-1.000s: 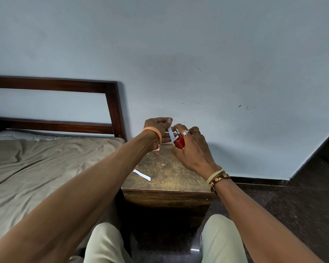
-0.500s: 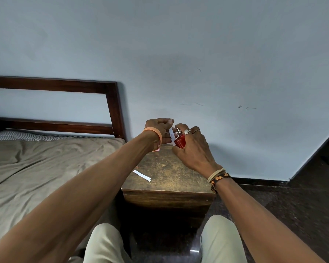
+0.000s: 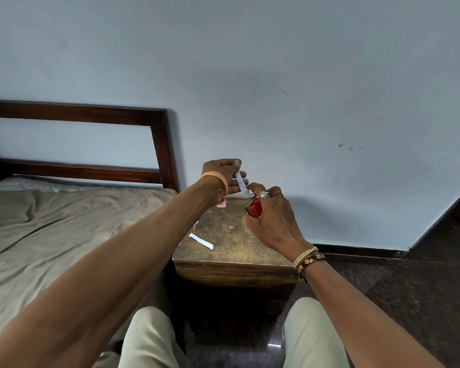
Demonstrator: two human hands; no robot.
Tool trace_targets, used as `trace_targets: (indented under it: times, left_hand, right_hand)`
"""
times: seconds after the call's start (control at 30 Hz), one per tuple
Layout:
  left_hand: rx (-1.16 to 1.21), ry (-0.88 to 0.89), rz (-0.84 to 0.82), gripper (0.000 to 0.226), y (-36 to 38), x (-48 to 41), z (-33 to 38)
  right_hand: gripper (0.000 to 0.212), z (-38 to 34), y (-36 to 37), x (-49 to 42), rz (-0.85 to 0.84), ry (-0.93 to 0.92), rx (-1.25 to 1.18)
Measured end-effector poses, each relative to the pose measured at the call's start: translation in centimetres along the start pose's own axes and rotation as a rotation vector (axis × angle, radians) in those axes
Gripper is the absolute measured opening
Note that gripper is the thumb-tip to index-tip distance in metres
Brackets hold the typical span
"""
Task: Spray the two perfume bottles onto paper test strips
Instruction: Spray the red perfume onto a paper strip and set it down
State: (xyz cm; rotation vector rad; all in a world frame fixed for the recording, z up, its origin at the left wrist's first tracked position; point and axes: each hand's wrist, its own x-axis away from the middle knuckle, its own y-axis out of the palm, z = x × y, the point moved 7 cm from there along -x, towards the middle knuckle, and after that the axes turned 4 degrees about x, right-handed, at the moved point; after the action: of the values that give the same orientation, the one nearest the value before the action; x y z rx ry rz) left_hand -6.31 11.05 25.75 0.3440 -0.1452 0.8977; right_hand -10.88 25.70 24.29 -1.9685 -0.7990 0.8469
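Nightstand [image 3: 237, 235] far edge: left hand [image 3: 223, 173] pinches strip [image 3: 241, 183]; right hand [image 3: 274, 221] grips red bottle [image 3: 254, 209].

No writing can be read with certainty. A dark wristband [image 3: 310, 261] carries orange marks, too small to decipher.

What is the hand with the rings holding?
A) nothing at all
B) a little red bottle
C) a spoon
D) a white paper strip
B: the right hand, the one wearing the rings, has its fingers curled round the red perfume bottle above the wooden table, while the left hand pinches the paper strip.
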Motion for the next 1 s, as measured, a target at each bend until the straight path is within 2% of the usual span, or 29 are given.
trace_targets:
  times: [0.1,0.2,0.27,0.37,0.47,0.53,0.67,0.83,1.0]
  left_hand:
    - [0.012,-0.013,0.008,0.016,-0.3,-0.4,-0.3]
    - [0.028,-0.026,0.024,0.019,-0.4,-0.8,-0.8]
    - [0.033,-0.032,0.031,0.02,-0.5,-0.9,-1.0]
    - [0.031,-0.041,0.025,0.021,-0.5,-1.3,-1.5]
    - [0.014,-0.068,0.001,0.02,-0.5,-1.6,-2.6]
    - [-0.021,-0.099,-0.04,0.021,-0.2,-1.9,-3.8]
    - [-0.086,-0.171,-0.123,0.024,0.7,-2.6,-6.6]
    - [-0.07,-0.271,-0.245,0.02,2.3,-3.8,-9.8]
    - [-0.047,-0.325,-0.294,0.017,3.9,-5.8,-13.3]
  right_hand:
    - [0.067,0.0,-0.2,0.1,0.058,-0.01,-0.065]
    - [0.067,0.3,0.3,0.0,0.014,-0.006,-0.016]
    - [0.068,0.4,0.3,0.2,0.044,-0.008,-0.056]
    - [0.083,0.9,-0.1,0.2,0.112,0.03,-0.27]
    - [0.098,2.5,0.1,-0.4,0.123,0.164,-0.443]
    - [0.09,3.3,0.2,-0.7,0.128,0.221,-0.482]
    - [0.059,4.5,1.3,-0.8,0.084,0.223,-0.545]
    - [0.054,7.3,4.0,-1.0,-0.006,0.219,-0.427]
    - [0.04,10.9,7.6,-1.5,-0.091,0.232,-0.452]
